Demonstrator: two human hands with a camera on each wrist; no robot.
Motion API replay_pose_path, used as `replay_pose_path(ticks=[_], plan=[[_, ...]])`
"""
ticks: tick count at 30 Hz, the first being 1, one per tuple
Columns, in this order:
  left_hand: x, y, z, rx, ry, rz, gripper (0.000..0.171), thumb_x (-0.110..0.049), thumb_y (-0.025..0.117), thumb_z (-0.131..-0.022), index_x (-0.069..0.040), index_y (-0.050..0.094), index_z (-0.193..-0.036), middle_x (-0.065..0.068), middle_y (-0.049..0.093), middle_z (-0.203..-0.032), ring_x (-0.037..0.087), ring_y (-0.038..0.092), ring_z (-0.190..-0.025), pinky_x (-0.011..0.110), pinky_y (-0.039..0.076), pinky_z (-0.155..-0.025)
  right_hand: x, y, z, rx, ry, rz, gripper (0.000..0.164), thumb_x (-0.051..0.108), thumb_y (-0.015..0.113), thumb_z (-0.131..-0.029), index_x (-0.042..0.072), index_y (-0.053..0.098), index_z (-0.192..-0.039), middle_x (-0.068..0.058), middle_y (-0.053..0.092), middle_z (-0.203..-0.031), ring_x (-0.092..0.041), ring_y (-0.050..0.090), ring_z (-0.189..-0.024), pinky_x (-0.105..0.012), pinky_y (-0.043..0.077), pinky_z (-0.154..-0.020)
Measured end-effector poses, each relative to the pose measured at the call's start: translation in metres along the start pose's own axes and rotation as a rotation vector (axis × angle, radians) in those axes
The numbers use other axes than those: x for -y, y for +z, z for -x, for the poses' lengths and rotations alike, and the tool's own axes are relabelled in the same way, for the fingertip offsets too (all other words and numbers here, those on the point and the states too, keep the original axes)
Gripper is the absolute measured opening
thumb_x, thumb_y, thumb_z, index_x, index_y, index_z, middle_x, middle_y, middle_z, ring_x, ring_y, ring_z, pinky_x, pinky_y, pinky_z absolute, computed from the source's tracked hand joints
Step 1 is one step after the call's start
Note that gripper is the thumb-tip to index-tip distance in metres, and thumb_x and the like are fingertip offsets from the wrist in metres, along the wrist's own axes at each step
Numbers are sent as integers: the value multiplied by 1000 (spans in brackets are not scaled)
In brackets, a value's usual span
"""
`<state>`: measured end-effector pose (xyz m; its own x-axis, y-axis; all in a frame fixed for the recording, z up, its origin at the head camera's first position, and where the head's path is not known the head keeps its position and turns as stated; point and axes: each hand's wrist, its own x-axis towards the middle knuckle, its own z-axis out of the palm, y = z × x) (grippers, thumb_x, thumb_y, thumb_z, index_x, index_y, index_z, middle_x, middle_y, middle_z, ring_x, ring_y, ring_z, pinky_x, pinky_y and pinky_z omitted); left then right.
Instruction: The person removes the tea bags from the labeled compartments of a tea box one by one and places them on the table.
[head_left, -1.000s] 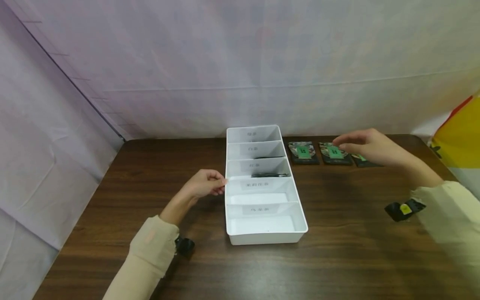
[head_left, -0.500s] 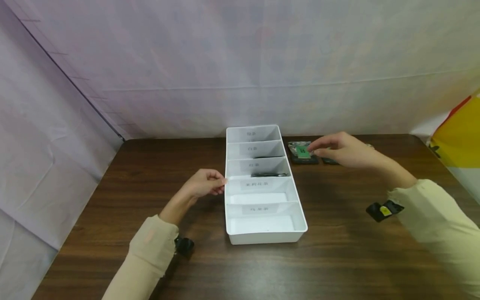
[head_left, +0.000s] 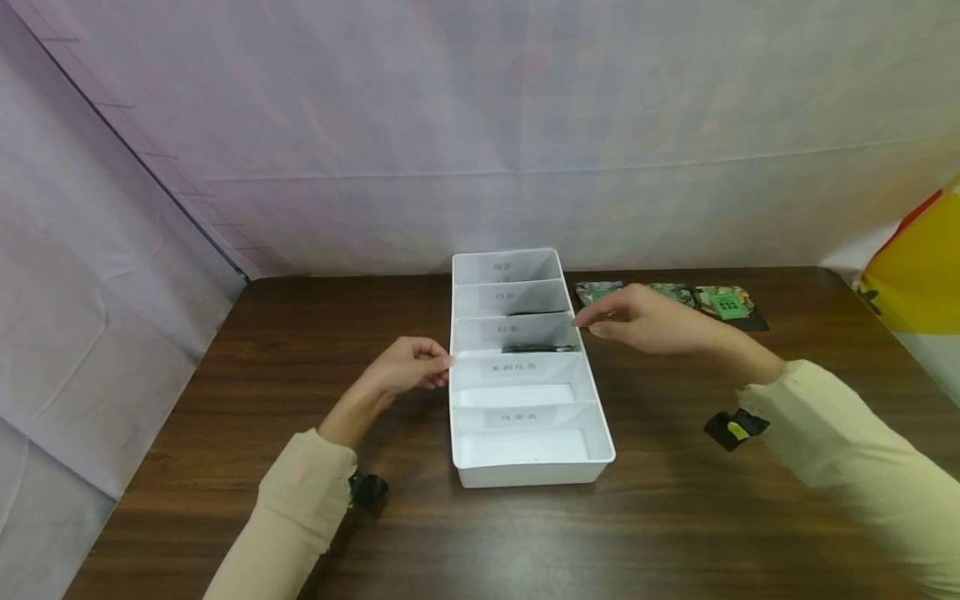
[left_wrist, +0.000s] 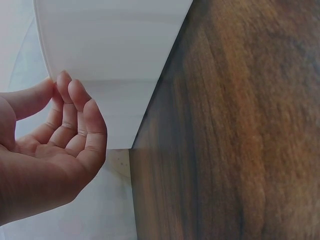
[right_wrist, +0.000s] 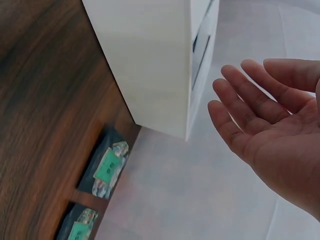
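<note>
pinching a white, five-compartment tray (head_left: pixel 534 476) — left hand (head_left: pixel 408 365); right hand (head_left: pixel 641 319) — empty, relaxed.

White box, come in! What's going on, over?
Left hand pinches white box at rim. Right hand empty, near box. In head view, it partly hides packets.

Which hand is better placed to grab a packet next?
Likely the right hand: it's empty and near the packets, while the left hand pinches the white tray on its opposite side.

Smooth plastic tray (head_left: pixel 531 476); faintly glossy wood-grain table (head_left: pixel 420 550); creased cloth backdrop (head_left: pixel 360 133)
</note>
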<state>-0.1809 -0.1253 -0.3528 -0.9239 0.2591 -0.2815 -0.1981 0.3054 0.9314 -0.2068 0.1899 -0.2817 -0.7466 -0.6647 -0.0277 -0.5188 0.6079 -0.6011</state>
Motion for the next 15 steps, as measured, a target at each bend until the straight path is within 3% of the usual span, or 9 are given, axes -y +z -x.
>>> replay_pose_path(ticks=[8, 15], plan=[[0, 0, 0, 4, -6, -2, 12, -5, 56, -90, 7, 55, -88, 2, 56, -64, 10, 55, -60, 34, 51, -68, 0, 11, -5, 44, -54, 1, 21, 1, 52, -91, 1, 64, -107, -15, 62, -108, -18, 56, -85, -34, 46, -68], [-1, 0, 1, 1, -4, -3, 12, -4, 56, -90, 8, 56, -88, 2, 56, -64, 10, 55, -59, 34, 51, -68, -2, 16, -8, 61, -54, -1, 21, 0, 51, -90, -1, 64, -107, -14, 62, -109, -27, 56, -100, -40, 47, -79]])
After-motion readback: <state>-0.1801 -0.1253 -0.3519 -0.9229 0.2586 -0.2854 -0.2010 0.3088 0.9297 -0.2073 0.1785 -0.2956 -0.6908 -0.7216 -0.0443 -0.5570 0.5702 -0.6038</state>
